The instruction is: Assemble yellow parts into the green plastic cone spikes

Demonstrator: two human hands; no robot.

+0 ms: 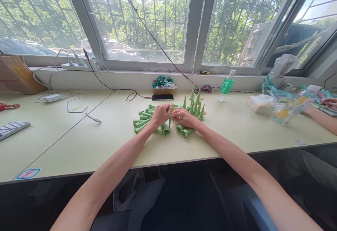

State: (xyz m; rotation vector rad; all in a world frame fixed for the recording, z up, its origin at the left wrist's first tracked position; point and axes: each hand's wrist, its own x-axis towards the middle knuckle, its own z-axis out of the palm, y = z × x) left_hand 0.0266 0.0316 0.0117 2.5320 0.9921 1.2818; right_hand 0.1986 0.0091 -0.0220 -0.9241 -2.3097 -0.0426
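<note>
Several green plastic cones lie on their sides in a pile (142,120) on the pale table (86,136). More green cones stand upright (197,101) just behind my right hand. My left hand (161,115) is closed in a pinch on a green cone at the middle of the pile. My right hand (185,117) is closed too, touching the left one, with a small yellowish piece at its fingers. Other lying cones (185,131) rest just in front of my right hand.
A black phone (162,97) and a small cardboard box (163,87) sit behind the cones. A green-labelled water bottle (225,86) stands to the right. Cables and a power strip (79,66) run along the sill. Another person's arm (322,117) rests at the far right beside bags.
</note>
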